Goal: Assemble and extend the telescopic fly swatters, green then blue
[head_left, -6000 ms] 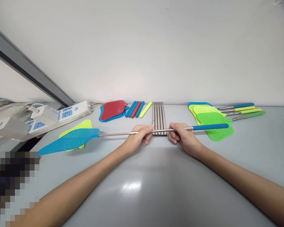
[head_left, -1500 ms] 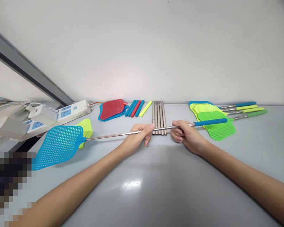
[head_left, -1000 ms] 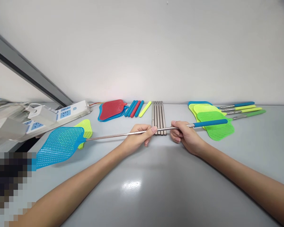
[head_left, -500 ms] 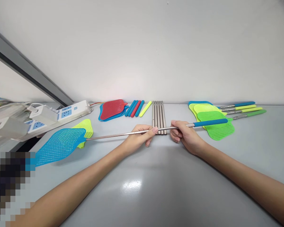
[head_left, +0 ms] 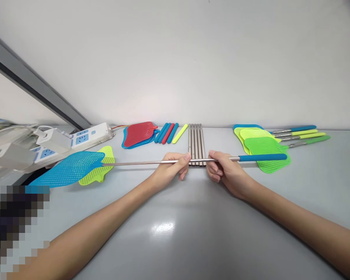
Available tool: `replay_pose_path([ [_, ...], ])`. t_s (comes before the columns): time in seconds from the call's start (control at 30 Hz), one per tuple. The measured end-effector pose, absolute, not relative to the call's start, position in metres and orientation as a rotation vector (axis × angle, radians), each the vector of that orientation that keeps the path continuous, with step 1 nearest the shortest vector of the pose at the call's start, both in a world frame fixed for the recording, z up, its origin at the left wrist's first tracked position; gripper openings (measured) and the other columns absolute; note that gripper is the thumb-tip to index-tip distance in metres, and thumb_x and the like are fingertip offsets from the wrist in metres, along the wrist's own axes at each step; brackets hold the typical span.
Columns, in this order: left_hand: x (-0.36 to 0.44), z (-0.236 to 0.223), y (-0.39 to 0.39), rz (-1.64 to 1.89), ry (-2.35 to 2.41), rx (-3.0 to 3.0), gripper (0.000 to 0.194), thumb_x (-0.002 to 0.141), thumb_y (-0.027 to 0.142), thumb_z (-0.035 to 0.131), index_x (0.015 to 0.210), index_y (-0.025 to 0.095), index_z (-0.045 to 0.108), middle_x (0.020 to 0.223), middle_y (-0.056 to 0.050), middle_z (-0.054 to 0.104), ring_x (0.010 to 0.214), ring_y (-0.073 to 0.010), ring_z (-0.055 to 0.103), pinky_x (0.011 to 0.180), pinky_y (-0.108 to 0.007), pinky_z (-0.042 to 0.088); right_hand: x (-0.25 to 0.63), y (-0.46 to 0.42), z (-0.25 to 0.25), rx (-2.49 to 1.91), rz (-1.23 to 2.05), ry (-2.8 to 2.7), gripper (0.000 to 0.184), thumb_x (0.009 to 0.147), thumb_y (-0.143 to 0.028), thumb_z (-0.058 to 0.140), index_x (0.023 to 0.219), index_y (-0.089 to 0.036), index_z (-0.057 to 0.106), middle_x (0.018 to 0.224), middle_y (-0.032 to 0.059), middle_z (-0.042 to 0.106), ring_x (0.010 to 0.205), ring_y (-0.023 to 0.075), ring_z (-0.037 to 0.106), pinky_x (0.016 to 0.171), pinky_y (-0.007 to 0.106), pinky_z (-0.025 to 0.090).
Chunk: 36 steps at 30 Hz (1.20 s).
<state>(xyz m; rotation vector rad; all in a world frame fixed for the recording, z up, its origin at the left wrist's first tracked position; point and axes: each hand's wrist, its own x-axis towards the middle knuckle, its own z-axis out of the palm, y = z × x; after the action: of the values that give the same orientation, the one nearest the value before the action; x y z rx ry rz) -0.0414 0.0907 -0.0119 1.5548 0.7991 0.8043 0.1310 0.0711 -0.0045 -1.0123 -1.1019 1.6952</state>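
A blue fly swatter [head_left: 146, 162] with an extended metal rod lies nearly level across both hands above the table. My left hand [head_left: 173, 165] is closed on the thin rod, thumb on top. Further right, my right hand [head_left: 226, 167] pinches the thicker part of the rod just before the blue grip [head_left: 262, 157]. The swatter's blue mesh head [head_left: 72, 167] points left, over a yellow-green mesh head [head_left: 89, 174] on the table. Behind my hands lie several metal rods [head_left: 196, 142] side by side, their near ends partly covered by the held rod.
Red and blue mesh heads [head_left: 140, 133] are stacked at the back left, beside several coloured grips [head_left: 166, 133]. On the right lies a pile of complete swatters [head_left: 265, 149] in blue, yellow and green. A white power strip [head_left: 90, 135] with plugs stands at the left.
The held swatter has turned closer to level: its blue grip end dipped and its mesh head rose and twisted a little. Both hands keep hold of the rod.
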Motion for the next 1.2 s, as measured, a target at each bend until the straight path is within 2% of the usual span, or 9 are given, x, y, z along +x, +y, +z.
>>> replay_pose_path([
  [0.2,-0.04,-0.005,0.086,0.552,0.786,1.698,0.045,0.082,0.045,0.039,0.049,0.014,0.044,0.048,0.002,0.043,0.049,-0.0087,0.041,0.049,-0.022,0.031,0.123,0.06,-0.005,-1.008,1.824,-1.118,0.043,0.081,-0.04,0.04,0.045,-0.017,0.037,0.04,-0.0058,0.026,0.038,0.0069,0.029,0.041,0.022,0.021],
  [0.33,-0.039,-0.001,0.085,0.525,0.755,1.631,0.044,0.086,0.038,0.033,0.051,0.013,0.045,0.05,0.0,0.045,0.054,-0.0108,0.045,0.058,-0.024,0.035,0.122,0.058,-0.007,-0.966,1.841,-1.157,0.042,0.08,-0.043,0.042,0.047,-0.016,0.04,0.041,-0.0057,0.028,0.039,0.0069,0.029,0.041,0.022,0.022],
  [0.53,-0.039,0.001,0.086,0.535,0.737,1.555,0.042,0.085,0.031,0.032,0.052,0.013,0.049,0.052,-0.002,0.049,0.059,-0.014,0.049,0.064,-0.027,0.037,0.122,0.06,-0.007,-0.971,1.878,-1.166,0.042,0.08,-0.044,0.043,0.048,-0.016,0.04,0.041,-0.0058,0.028,0.04,0.007,0.029,0.041,0.021,0.022],
  [0.77,-0.039,0.001,0.086,0.566,0.763,1.535,0.04,0.086,0.028,0.034,0.051,0.013,0.047,0.051,-0.001,0.048,0.056,-0.0116,0.047,0.061,-0.024,0.036,0.123,0.061,-0.006,-0.988,1.918,-1.138,0.044,0.078,-0.046,0.045,0.048,-0.017,0.035,0.042,-0.0066,0.023,0.039,0.0066,0.03,0.042,0.021,0.021],
  [1.2,-0.037,0.002,0.085,0.578,0.793,1.55,0.039,0.085,0.029,0.036,0.051,0.013,0.046,0.051,0.001,0.046,0.055,-0.0101,0.044,0.059,-0.023,0.034,0.124,0.063,-0.007,-1.002,1.917,-1.138,0.043,0.078,-0.046,0.044,0.048,-0.017,0.034,0.042,-0.0058,0.027,0.039,0.0071,0.03,0.042,0.022,0.022],
])
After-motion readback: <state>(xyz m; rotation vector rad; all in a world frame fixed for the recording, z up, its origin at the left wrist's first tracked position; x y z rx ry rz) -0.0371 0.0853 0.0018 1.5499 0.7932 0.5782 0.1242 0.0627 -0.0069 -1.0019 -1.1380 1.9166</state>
